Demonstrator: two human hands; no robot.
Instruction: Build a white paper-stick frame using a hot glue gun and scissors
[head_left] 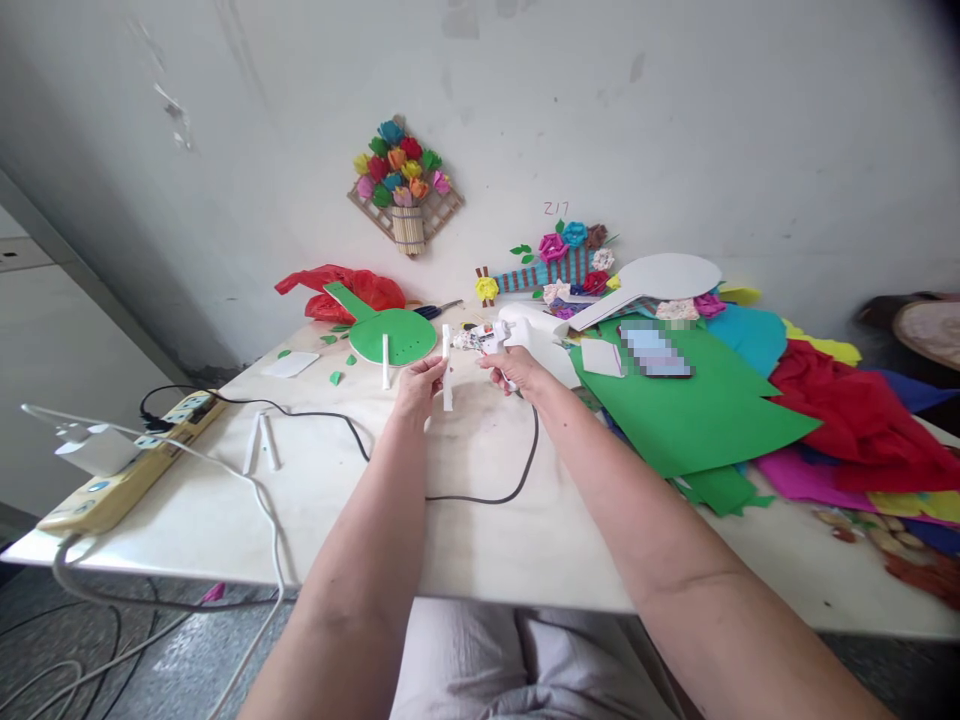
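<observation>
In the middle of the table, my left hand (421, 386) pinches a narrow white paper strip (448, 394), held upright. My right hand (523, 370) is wrapped round a white hot glue gun (504, 334), its nozzle pointing left towards the strip. A black cord (528, 458) runs from the gun across the table. Just left of my left hand, a white paper stick (386, 362) lies against a green paddle-shaped cutout (396, 342). Two more white sticks (268, 444) lie nearer the left edge.
A yellow power strip (112, 482) with plugs and a white cable lies at left. Green paper sheets (675, 425), a phone (654, 348) and red crepe paper (855, 400) cover the right side. Behind are a red plastic bag (367, 290), scissors (436, 310) and a white paddle-shaped cutout (671, 272).
</observation>
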